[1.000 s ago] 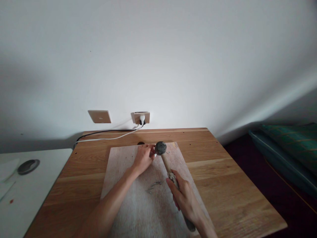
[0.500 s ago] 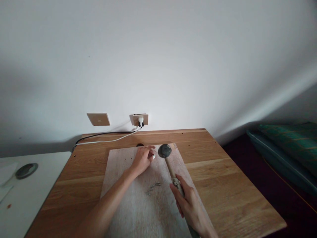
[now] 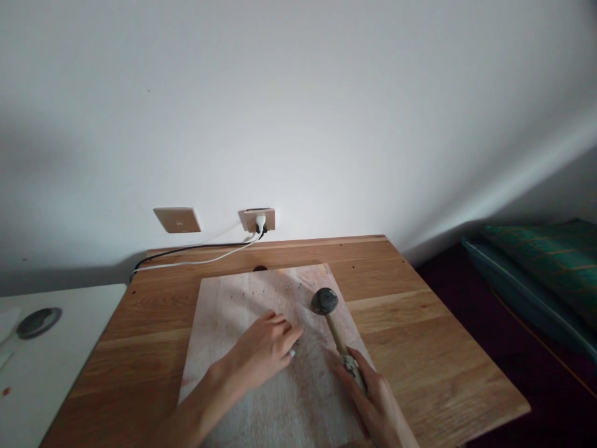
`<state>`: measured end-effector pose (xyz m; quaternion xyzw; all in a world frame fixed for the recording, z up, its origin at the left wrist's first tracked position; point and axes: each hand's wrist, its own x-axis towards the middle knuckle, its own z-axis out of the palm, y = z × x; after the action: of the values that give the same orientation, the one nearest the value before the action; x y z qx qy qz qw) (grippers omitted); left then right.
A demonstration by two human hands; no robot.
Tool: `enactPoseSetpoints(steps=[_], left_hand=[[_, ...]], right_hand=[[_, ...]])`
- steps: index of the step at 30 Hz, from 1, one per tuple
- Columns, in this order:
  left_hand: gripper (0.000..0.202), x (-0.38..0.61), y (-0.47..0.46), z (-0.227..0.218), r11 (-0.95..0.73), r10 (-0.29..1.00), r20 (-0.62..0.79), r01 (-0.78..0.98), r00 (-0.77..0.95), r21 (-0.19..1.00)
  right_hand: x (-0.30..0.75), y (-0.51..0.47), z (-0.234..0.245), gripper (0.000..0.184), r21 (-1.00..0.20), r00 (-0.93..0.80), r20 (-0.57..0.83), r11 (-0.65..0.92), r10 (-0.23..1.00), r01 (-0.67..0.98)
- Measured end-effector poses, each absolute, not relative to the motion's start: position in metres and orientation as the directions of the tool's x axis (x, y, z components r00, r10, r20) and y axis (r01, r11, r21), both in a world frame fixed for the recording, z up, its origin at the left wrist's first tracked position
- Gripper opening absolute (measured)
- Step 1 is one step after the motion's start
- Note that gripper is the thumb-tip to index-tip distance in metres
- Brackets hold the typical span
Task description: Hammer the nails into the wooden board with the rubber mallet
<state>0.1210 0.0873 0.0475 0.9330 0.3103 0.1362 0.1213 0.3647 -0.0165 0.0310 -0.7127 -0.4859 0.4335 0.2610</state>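
A: Where is the mallet [image 3: 324, 301]?

B: Its dark, round head is over the far right part of a pale board [image 3: 209, 339]; its handle [image 3: 339, 337] slants nearer and right. The right hand [image 3: 377, 399] has its grip closed around that handle.

A: And the left hand [image 3: 267, 343]?

B: Half curled over the board's middle. A small white thing [image 3: 292, 353] shows by the fingertips; whether this grip holds anything cannot be told.

A: What could go wrong?

B: A stray swing might strike the left fingers, or jolt the board across the worktop [image 3: 420, 348].

A: Any writing?

B: None legible; the left wall plate [image 3: 177, 220] bears a faint mark.
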Motion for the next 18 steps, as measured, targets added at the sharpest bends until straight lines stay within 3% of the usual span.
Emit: enactPoseSetpoints(steps=[4,9,12,18], left_hand=[[0.018,0.133,0.082,0.048,-0.838,0.545,0.178,0.529,0.819,0.135],[0.017,0.138,0.08,0.044,-0.815,0.577,0.191,0.545,0.794,0.194],[0.016,0.137,0.084,0.042,-0.788,0.602,0.171,0.544,0.78,0.291],[0.03,0.113,0.12,0.033,-0.527,0.808,0.258,0.456,0.529,0.717]], right_hand=[[0.367,-0.016,0.031,0.073,-0.806,0.157,-0.311,-0.348,0.937,0.48],[0.369,-0.017,0.028,0.073,-0.805,0.157,-0.326,-0.361,0.932,0.47],[0.37,-0.017,0.025,0.074,-0.805,0.142,-0.355,-0.38,0.924,0.456],[0.371,-0.018,0.025,0.075,-0.806,0.129,-0.356,-0.374,0.926,0.459]])
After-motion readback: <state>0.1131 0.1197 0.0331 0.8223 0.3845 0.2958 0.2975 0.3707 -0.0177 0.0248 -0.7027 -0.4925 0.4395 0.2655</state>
